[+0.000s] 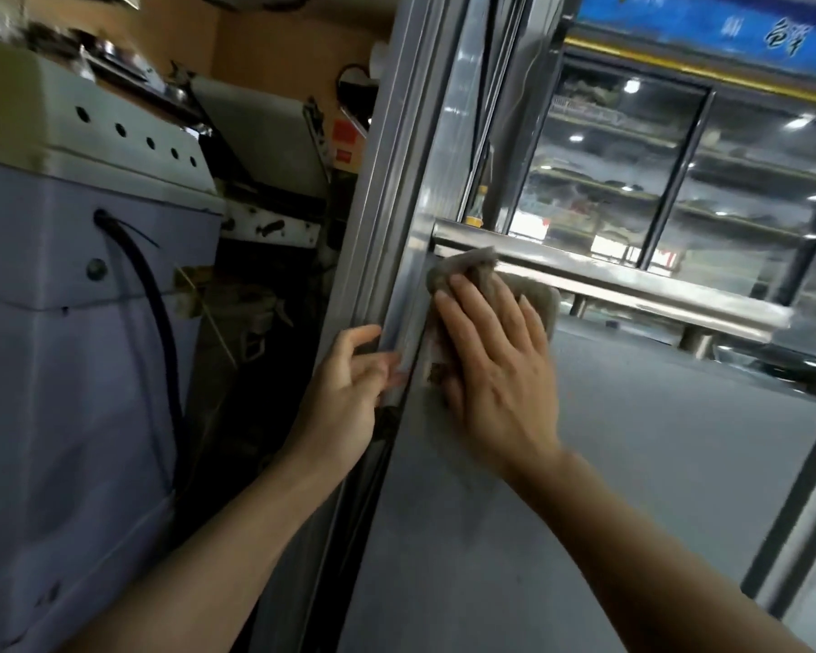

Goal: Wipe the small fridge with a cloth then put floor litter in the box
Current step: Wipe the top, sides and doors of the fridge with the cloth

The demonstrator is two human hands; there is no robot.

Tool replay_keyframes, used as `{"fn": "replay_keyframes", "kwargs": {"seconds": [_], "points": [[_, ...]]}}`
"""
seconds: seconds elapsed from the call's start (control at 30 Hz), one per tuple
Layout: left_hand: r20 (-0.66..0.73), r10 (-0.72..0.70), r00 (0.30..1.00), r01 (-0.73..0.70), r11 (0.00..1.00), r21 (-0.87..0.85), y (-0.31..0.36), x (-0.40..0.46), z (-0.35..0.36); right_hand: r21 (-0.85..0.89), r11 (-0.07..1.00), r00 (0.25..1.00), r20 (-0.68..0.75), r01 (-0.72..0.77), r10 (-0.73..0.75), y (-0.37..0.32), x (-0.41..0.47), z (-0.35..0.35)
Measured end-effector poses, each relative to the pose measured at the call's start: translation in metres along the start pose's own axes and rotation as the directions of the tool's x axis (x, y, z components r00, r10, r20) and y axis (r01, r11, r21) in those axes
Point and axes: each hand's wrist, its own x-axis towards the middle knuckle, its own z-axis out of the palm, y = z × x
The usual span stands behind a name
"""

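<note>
— Nearest, what do the two hands show?
— Right hand (493, 365): open, fingers spread, palm pressing a grey cloth (481, 280) flat against the glossy fridge door (561, 487). Left hand (349, 393): fingers curled around the door's left edge frame (396, 256), gripping it.

— And the cloth's position?
— On the door's upper left part, just below the horizontal metal handle bar (608, 275), touching the frame.

— Farther back?
— A pale blue-white appliance (67, 322) with a black cable (156, 299) stands left; reflected ceiling lights (632, 84) show in the glass above.
</note>
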Motion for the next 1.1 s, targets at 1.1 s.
{"fn": "replay_keyframes", "kwargs": {"seconds": [1.1], "points": [[-0.14, 0.151, 0.979, -0.039, 0.803, 0.595, -0.039, -0.045, 0.048, -0.034, 0.947, 0.917, 0.264, 0.32, -0.3, 0.021, -0.148, 0.011]]}}
